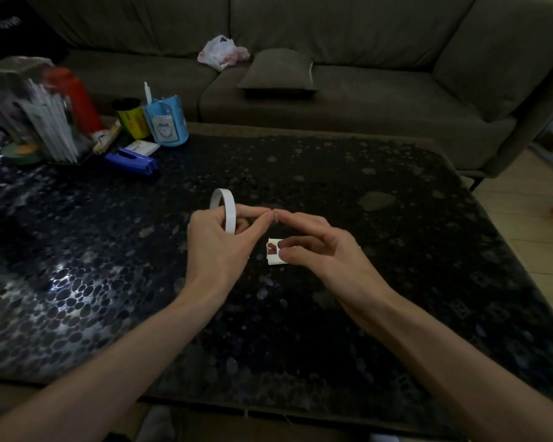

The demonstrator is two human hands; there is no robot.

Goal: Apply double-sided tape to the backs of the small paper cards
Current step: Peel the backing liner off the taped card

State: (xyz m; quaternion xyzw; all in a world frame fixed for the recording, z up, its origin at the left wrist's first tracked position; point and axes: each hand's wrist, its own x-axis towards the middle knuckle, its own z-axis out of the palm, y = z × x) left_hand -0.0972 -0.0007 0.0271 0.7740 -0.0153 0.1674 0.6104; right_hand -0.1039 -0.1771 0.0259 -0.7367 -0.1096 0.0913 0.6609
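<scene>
Head-worn camera faces forward and down, close above the left hand (217, 247) and right hand (326, 250).

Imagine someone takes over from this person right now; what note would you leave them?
Left hand: grips the white tape roll above the table.
Right hand: pinches one small paper card, printed side showing; its forefinger meets the left forefinger beside the roll.
Done: no tape on the card that I can see.
Left: pull a strip, stick it on the card's back.
</scene>
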